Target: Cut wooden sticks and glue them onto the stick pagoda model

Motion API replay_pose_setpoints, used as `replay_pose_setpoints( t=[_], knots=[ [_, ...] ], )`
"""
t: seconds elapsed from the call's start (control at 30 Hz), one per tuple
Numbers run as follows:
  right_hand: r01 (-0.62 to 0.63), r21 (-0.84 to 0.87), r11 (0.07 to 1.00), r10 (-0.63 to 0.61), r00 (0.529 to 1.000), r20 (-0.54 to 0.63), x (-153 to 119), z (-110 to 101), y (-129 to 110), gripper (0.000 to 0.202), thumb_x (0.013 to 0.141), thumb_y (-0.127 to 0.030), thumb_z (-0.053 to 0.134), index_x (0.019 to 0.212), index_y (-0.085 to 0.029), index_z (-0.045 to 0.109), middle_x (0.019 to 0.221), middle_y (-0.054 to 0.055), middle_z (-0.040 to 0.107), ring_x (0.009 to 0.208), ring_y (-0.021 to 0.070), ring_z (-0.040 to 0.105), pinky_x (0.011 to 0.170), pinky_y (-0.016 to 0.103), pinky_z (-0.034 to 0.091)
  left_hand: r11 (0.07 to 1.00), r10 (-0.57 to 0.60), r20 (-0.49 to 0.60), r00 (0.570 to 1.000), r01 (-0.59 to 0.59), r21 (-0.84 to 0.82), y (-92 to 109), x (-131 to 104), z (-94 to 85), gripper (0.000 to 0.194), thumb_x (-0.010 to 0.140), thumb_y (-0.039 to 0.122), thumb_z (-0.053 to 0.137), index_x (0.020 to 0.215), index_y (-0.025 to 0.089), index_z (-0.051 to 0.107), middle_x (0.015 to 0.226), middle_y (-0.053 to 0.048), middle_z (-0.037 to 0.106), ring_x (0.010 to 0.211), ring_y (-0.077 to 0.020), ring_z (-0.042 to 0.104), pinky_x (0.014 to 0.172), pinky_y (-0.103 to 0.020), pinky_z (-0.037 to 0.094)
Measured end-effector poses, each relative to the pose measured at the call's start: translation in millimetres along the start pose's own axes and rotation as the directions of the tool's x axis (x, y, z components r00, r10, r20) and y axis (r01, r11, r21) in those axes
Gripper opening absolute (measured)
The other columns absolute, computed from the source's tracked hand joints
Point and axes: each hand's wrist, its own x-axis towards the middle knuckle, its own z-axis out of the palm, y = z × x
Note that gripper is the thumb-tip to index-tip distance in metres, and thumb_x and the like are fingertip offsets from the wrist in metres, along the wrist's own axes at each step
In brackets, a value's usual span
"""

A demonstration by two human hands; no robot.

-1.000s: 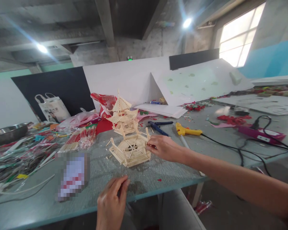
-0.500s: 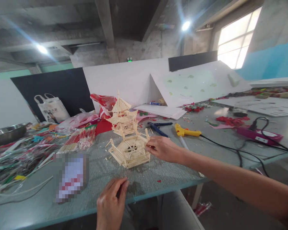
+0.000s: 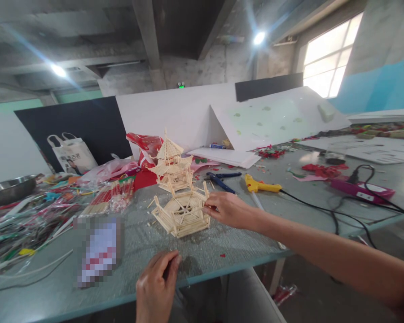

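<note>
A hexagonal frame of thin wooden sticks lies on the table, with short posts at its corners and spokes meeting in the middle. At its right corner, the thumb and forefinger of my right hand are pinched on a small wooden stick, mostly hidden by the fingers. My left hand rests at the table's front edge, loosely closed, with thumb and forefinger close together and nothing seen in them. Behind the frame stands a small tiered pagoda of the same sticks.
Right of the frame lie blue-handled pliers and a yellow glue gun, its cord running to a purple power strip. Bagged sticks and plastic wrappers cover the left side, near a metal bowl. White boards stand behind.
The view has shifted very slightly. Both hands and the stick frame stay where they were.
</note>
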Motion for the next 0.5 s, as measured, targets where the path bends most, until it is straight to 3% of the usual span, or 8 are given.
replay_pose_setpoints(
  t=[0.33,0.5],
  knots=[
    [-0.009,0.004,1.000,0.009,1.000,0.000,0.5,-1.0,-0.3,0.027,0.089,-0.025,0.046,0.072,-0.013,0.064,0.072,0.006,0.062,0.070,0.0140,0.054,0.063,0.024,0.033,0.992,-0.115,-0.094,0.989,0.109,-0.071,0.9,34.7,-28.9,0.025,0.082,0.044,0.051,0.087,0.027,0.069,0.077,0.003,0.072,0.063,-0.0129,0.064,0.062,-0.021,0.050],
    [0.010,-0.001,1.000,-0.010,1.000,-0.002,0.1,-2.4,-1.1,0.027,0.089,-0.025,0.046,0.072,-0.014,0.063,0.073,0.006,0.062,0.071,0.0141,0.054,0.063,0.024,0.033,0.987,-0.138,-0.098,0.986,0.129,-0.092,2.3,36.4,-29.2,0.025,0.080,0.046,0.053,0.085,0.027,0.069,0.075,0.003,0.071,0.062,-0.0132,0.063,0.062,-0.022,0.049]
  ],
)
